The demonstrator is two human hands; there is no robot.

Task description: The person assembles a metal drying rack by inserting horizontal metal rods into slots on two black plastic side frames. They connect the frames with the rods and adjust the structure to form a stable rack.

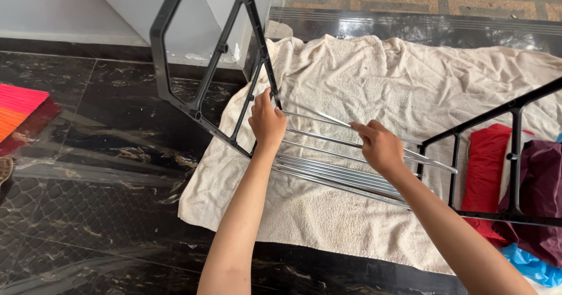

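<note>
My left hand grips the edge of a black plastic side frame that stands tilted over the floor. My right hand is closed around a thin silver metal rod that runs toward that frame. Several more silver rods lie side by side below it, spanning from the left frame to a second black side frame at the right. All of this rests over a cream towel spread on the floor.
Dark glossy marble floor surrounds the towel. Folded red, maroon and blue cloths lie at the right behind the frame. A pink and orange mat sits at the left edge. A white wall base and a patterned step are behind.
</note>
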